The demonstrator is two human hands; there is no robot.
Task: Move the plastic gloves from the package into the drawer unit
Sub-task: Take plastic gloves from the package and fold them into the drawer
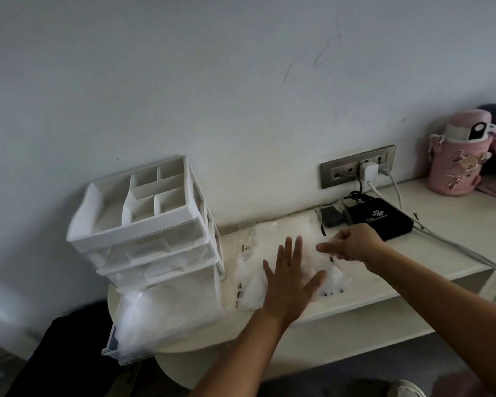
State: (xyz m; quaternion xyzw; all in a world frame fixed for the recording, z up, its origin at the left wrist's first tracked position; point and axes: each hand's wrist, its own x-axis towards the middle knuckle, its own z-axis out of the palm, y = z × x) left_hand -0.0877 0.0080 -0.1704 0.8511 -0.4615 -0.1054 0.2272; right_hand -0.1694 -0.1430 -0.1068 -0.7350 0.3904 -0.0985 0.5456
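Observation:
A clear package [248, 247] of thin plastic gloves [252, 290] lies flat on the white shelf, right of the white drawer unit [143, 224]. My left hand [289, 279] rests flat on the package, fingers spread. Just to its right, my right hand [352, 243] pinches the clear film near the package's right end. The unit's bottom drawer [143, 333] is pulled out toward me and holds a heap of clear gloves. Its two upper drawers are pushed in.
A divided tray tops the drawer unit. A black box [381, 217] with cables sits behind my right hand, under a wall socket strip [358, 166]. A pink bottle [455, 156] stands at the far right. The shelf edge [355, 310] runs in front.

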